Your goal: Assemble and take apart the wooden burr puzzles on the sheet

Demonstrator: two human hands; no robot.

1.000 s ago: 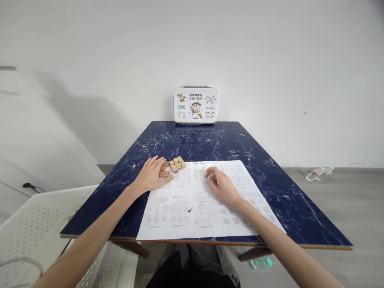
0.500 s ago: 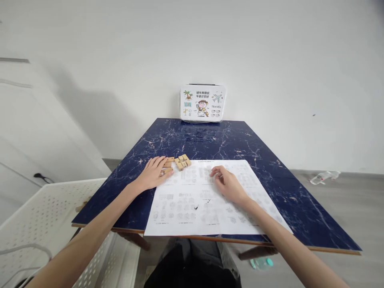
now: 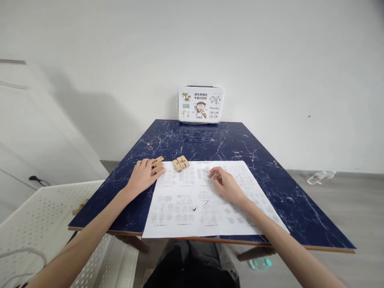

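My left hand (image 3: 143,175) rests on the dark blue marble table (image 3: 270,188) at the upper left corner of a white printed sheet (image 3: 207,208). Its fingers are curled around a few small wooden pieces (image 3: 157,165). A cluster of joined wooden blocks (image 3: 181,163) sits just to the right of that hand, apart from it. My right hand (image 3: 226,185) lies on the sheet with its fingers loosely bent, fingertips touching the paper, holding nothing I can see.
A white tin box (image 3: 200,105) with cartoon pictures stands against the wall at the table's far edge. A white perforated basket (image 3: 45,224) is at the lower left beside the table. A plastic bottle (image 3: 319,176) lies on the grey floor at right.
My left hand went from lying flat over the loose wooden pieces to curling round them and drawing them slightly left. The right hand stayed on the sheet. The view shifted a little.
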